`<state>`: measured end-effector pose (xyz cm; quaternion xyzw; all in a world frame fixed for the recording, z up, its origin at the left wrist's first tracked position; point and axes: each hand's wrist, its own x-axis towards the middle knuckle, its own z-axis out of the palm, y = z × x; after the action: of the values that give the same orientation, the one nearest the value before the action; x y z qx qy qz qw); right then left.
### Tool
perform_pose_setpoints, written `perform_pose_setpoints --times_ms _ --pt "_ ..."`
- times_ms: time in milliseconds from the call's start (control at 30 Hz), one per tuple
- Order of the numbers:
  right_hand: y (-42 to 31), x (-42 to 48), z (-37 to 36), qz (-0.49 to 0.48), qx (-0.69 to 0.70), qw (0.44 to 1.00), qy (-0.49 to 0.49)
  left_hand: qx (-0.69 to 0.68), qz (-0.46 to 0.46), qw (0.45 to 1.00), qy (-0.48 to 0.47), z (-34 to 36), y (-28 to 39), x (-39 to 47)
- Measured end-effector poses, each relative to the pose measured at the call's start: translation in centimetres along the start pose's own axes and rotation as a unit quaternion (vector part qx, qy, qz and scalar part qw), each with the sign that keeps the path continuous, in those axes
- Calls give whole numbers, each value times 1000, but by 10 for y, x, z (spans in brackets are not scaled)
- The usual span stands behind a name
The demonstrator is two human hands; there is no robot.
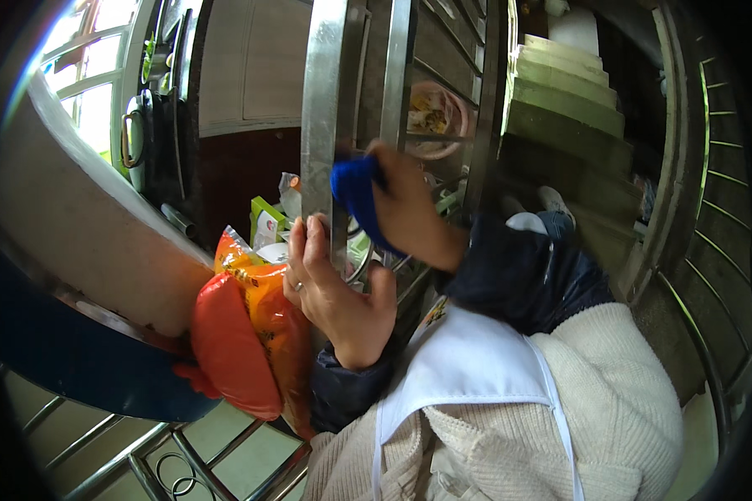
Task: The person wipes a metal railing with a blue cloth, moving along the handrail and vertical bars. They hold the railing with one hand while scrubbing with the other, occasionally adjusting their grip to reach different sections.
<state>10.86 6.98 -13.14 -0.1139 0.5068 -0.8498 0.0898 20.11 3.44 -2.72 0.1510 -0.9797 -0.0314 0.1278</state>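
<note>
A wide metal bar [323,94] runs down the upper middle of the view, part of a metal rack or railing. The fingertips of my left hand [344,297] rest on its lower end, with the thumb spread apart and a ring on one finger. Bunched in my right hand [410,206] is a blue cloth [358,185], held beside the bar just above my left hand; this hand is slightly blurred. Whether the cloth touches the bar I cannot tell. An orange plastic packet [276,307] and a red bag [232,344] lie left of my left hand.
A green and white box [266,222] stands behind the orange packet. Beyond the bars is a pink lined bin [442,119] with scraps in it. Concrete stairs [564,106] are at the upper right. Metal railings [156,438] cross the lower left, and a dark pan [139,141] hangs at the upper left.
</note>
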Motion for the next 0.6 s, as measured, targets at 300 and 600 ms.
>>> perform_pose_setpoints --times_ms 300,600 --pt "23 -2 10 28 71 997 22 26 24 999 -12 -3 5 5" --pt "21 3 18 84 253 963 28 4 1 1000 1 -3 4 1"
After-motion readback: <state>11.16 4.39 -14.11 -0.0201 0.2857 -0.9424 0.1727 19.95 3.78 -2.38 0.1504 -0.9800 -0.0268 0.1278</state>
